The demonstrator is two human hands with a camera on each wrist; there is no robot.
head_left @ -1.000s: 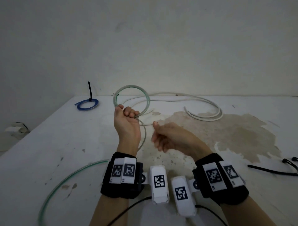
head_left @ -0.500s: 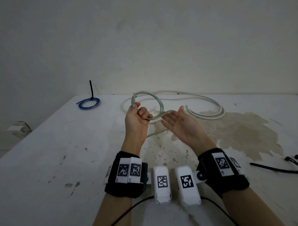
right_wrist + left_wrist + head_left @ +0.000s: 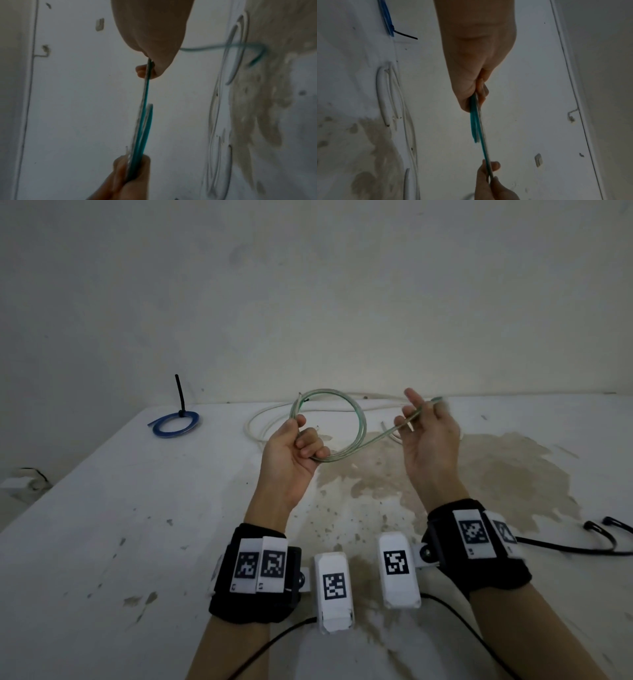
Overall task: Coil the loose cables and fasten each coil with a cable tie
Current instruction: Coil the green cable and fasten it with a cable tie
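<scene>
A thin green cable (image 3: 360, 419) is looped into a ring held above the white table (image 3: 102, 508). My left hand (image 3: 301, 440) grips the bottom of the ring with curled fingers; the left wrist view shows the green cable (image 3: 476, 121) running out of that left hand (image 3: 476, 93). My right hand (image 3: 423, 419) pinches the cable's free stretch to the right of the ring, index finger raised. The right wrist view shows my right hand (image 3: 150, 67) pinching the green cable (image 3: 144, 108), whose loose end (image 3: 257, 54) trails off behind.
A blue coil (image 3: 174, 422) fastened with a black tie lies at the table's back left. A loose white cable (image 3: 260, 422) lies behind the hands along the far edge. Black cable ties (image 3: 582, 546) lie at the right. A brown stain (image 3: 496, 474) covers the table's middle right.
Both hands rose and spread apart. The right hand, open and palm-up half a second ago, now pinches the green cable; the slack that lay on the table at the left has been drawn up.
</scene>
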